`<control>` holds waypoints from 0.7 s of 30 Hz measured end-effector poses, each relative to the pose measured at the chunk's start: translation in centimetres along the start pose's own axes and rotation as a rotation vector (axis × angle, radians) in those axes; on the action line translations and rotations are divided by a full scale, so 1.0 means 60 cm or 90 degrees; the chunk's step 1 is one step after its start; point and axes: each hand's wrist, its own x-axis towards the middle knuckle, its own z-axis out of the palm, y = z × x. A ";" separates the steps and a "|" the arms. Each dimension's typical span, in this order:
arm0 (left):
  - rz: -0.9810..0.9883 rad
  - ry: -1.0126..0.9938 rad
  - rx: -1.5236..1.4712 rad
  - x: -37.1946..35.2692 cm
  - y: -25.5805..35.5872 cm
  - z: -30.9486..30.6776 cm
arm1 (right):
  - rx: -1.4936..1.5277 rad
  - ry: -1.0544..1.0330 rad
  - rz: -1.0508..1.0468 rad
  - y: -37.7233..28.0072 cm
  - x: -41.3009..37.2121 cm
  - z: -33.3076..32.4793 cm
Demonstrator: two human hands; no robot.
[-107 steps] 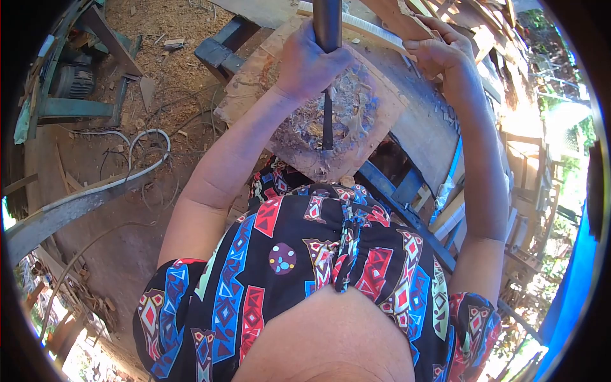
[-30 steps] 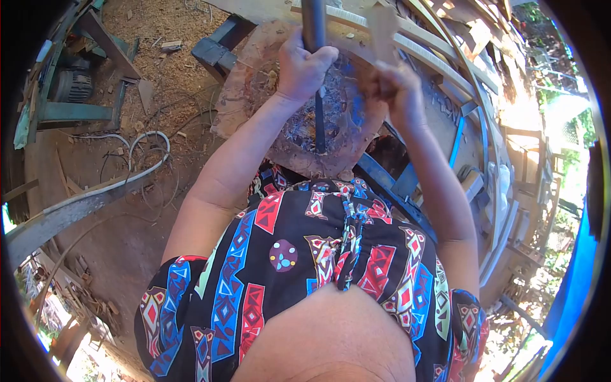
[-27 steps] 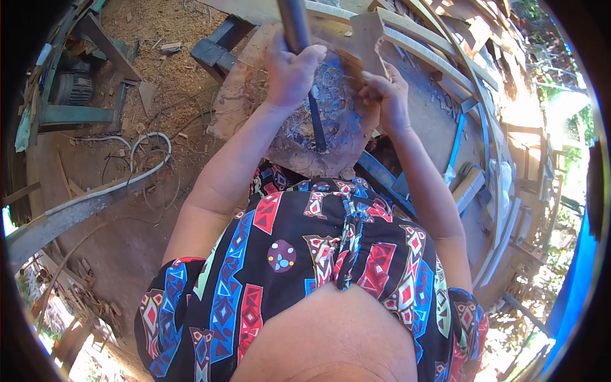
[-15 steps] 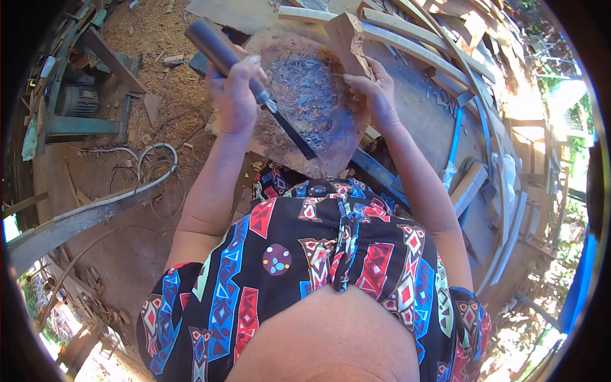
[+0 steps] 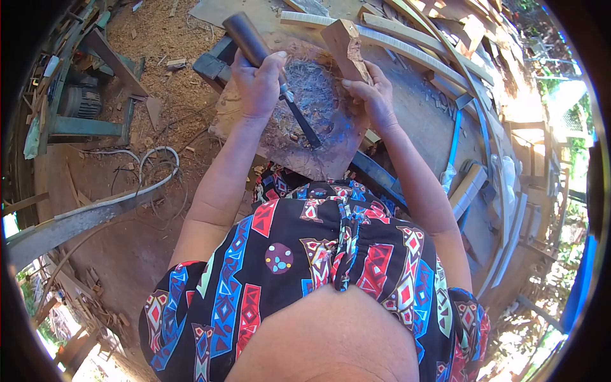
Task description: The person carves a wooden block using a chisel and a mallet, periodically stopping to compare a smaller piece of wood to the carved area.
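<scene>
In the head view, my left hand point(image 5: 259, 86) is wrapped round the dark handle of a chisel-like tool point(image 5: 248, 39). Its narrow black blade slants down to the right, the tip over the near part of a round, rough work surface point(image 5: 304, 102). My right hand point(image 5: 375, 95) grips the lower end of a carved wooden block point(image 5: 345, 48), which is tilted, with a jagged right edge. The block is above the far right side of the work surface, apart from the tool.
Long curved wooden strips point(image 5: 394, 42) lie beyond and to the right. A motor point(image 5: 83, 102) stands at the left, near wood shavings point(image 5: 153, 38). A pale cable point(image 5: 170, 167) loops over a beam point(image 5: 95, 213) at the lower left.
My left hand has moved right with the tool, and the blade is further over the work surface. The block in my right hand has shifted slightly to the left.
</scene>
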 end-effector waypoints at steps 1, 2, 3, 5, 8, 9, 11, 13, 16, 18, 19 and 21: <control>0.003 0.000 0.000 0.001 0.003 0.004 | 0.000 -0.001 -0.003 0.001 0.000 -0.001; -0.005 -0.025 -0.021 0.003 0.009 0.009 | 0.002 -0.001 -0.007 0.005 0.000 -0.002; -0.013 -0.049 -0.041 0.006 0.013 0.013 | 0.003 0.000 -0.010 0.007 0.000 -0.002; -0.019 -0.067 -0.039 0.014 0.013 0.017 | 0.003 -0.001 -0.014 0.006 -0.001 -0.001; -0.023 -0.102 -0.023 0.019 0.008 0.020 | -0.005 -0.003 -0.029 0.003 -0.003 -0.002; -0.021 -0.120 -0.006 0.019 0.006 0.020 | -0.013 -0.004 -0.038 0.004 -0.003 -0.002; -0.015 -0.107 0.000 0.020 0.003 0.022 | -0.009 -0.003 -0.042 0.007 -0.003 -0.003; -0.010 -0.092 0.007 0.020 0.000 0.021 | -0.006 -0.005 -0.044 0.008 -0.003 -0.003; -0.028 -0.112 0.013 0.020 0.000 0.017 | 0.012 -0.011 -0.034 -0.005 -0.012 -0.002; -0.024 -0.085 0.014 0.024 -0.013 0.015 | 0.017 -0.003 0.012 -0.017 -0.013 0.001; -0.023 -0.083 0.015 0.026 -0.020 0.013 | 0.017 -0.005 0.012 -0.025 -0.012 0.001; -0.022 -0.046 0.048 0.031 -0.035 0.010 | 0.008 -0.017 0.081 -0.041 -0.006 -0.004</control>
